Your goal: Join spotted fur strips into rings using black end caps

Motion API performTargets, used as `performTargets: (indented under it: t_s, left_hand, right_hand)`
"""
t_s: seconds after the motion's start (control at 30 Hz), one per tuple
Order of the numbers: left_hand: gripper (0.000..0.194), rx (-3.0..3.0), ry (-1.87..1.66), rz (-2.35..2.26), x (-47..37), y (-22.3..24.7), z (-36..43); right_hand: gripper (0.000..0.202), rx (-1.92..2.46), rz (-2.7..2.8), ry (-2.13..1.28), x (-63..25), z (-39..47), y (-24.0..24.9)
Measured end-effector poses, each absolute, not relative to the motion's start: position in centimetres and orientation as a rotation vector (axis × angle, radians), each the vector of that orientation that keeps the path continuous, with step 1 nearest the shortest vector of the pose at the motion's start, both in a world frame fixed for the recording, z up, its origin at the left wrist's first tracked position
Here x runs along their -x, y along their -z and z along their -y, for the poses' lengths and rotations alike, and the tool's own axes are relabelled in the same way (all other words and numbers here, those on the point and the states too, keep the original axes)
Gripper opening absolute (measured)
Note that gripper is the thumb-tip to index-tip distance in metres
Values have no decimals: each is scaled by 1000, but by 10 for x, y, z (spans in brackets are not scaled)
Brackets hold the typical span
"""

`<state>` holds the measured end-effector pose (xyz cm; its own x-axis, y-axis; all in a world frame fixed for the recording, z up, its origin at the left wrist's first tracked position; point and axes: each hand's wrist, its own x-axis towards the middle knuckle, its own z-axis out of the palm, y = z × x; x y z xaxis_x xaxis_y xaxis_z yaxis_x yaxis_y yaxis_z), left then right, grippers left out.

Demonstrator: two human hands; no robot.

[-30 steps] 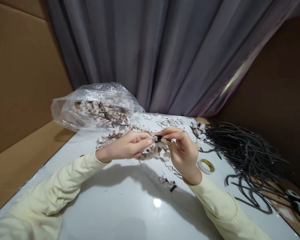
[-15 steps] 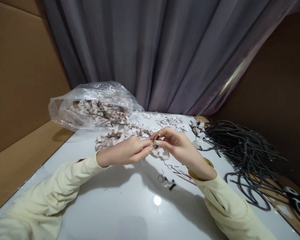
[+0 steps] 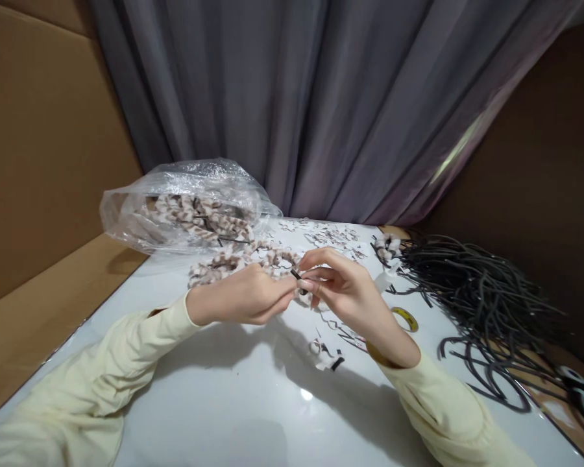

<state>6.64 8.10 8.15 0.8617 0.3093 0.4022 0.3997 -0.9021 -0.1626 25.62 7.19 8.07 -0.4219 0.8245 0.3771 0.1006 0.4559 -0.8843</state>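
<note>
My left hand (image 3: 246, 295) is closed in a pinch, its fingertips meeting those of my right hand over the middle of the table. What the left fingers grip is hidden. Between thumb and fingers my right hand (image 3: 345, 285) pinches a short black cord (image 3: 296, 275), whose end sticks out toward the left fingertips. Just under the fingers shows part of a fluffy white-and-brown ring (image 3: 304, 299), mostly covered by the right hand; whether it joins the cord I cannot tell. More fluffy rings (image 3: 214, 269) lie behind my left hand.
At back left, a clear plastic bag (image 3: 126, 214) holds more fluffy pieces. A heap of black cords (image 3: 472, 285) covers the right side. Yellow tape (image 3: 405, 319) lies by my right wrist. Small scraps (image 3: 333, 237) are scattered behind, and white-and-black bits (image 3: 326, 355) in front. Cardboard walls (image 3: 43, 130) flank the table.
The black cord end has tilted from upright toward the left, as my right fingers shifted around it. My left hand stays nearly in place. More of the yellow tape shows.
</note>
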Motion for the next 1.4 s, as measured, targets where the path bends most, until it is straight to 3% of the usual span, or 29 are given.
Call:
performTargets:
  t_s: [0.33,0.8,1.07,1.23,1.4]
  left_hand:
    - [24,2728,579,568,-67,-82,-82]
    - [25,2644,606,569,-66,-78,-84]
    - [29,2669,565,626,-65,-79,-82]
    - [29,2799,546,1059,-66,-86,-78]
    - [34,3349,610,1655,-66,-94,-82]
  right_hand:
    - [8,808,1909,-542,-253,-66,-79]
    - [17,663,2348,-305,-266,-70,-92]
    - [22,609,2391,-229,-264,-78,-76]
    - [27,699,2438,-224,-264,-80,-70]
    - [35,743,2479,-185,-262,-76,-71]
